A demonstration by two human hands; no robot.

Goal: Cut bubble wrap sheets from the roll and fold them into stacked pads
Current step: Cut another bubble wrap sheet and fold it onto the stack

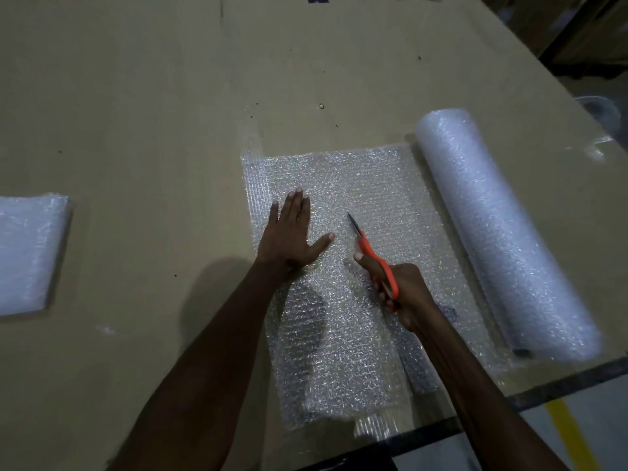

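Note:
A bubble wrap roll [499, 232] lies at the right of the cardboard-covered table [153, 113]. From it an unrolled bubble wrap sheet [356, 185] spreads leftward, flat on the table. My left hand [292, 232] presses flat on the sheet's left part, fingers straight and spread. My right hand [401, 294] grips orange-handled scissors [373, 256] over the middle of the sheet, blades pointing away from me and nearly closed. A folded bubble wrap pad [30, 253] lies at the far left edge of the view.
The table's near edge [509, 399] runs diagonally at the lower right, with grey floor and a yellow floor line [571, 436] below it. A clear plastic object [598, 113] sits past the roll at the far right.

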